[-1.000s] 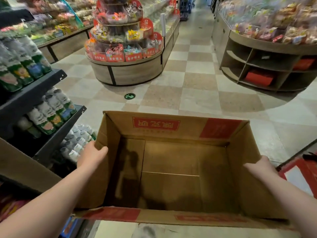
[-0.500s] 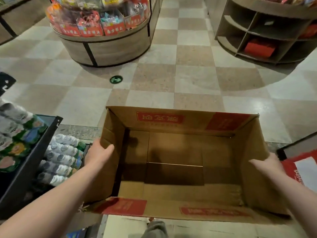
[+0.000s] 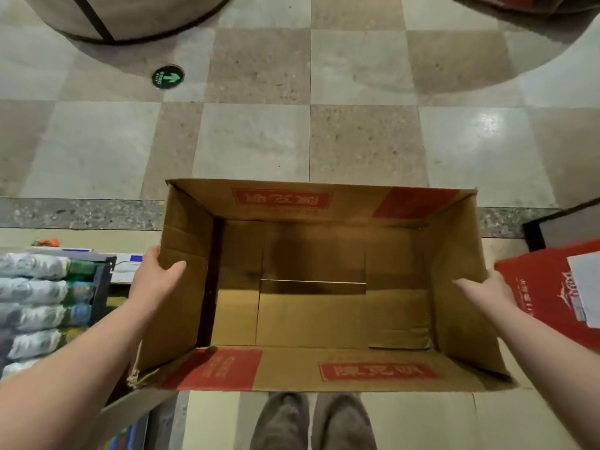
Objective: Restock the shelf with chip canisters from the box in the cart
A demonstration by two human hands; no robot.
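**Open box held by both side walls**

A cardboard box sits low in the middle of the view, with its top open and its flaps spread outward. It is held between the person's two hands, in front of the body. The brown inner floor shows, with the bottom flaps meeting at a seam across the middle. Red printed panels mark the far flap and the near flap.

The left hand grips the box's left wall near the top edge. Its thumb is hooked over onto the inner face, and the fingers wrap the outside, mostly out of sight. The right hand grips the right wall in the same way, with its thumb lying along the inside and its fingers behind the cardboard. Both forearms reach in from the bottom corners of the view.

Two grey shoes stand on pale tiles just below the near flap.

A dark shelf stands just to the left of the left hand. It carries stacked pale tubes that lie on their sides and have green and blue ends. Whether they are canisters or bottles cannot be told.

A red bag with a white paper on it lies close to the right hand. Beyond the box the checkered floor stretches away. It has a round green arrow sticker near the curved base of a display stand at the upper left.
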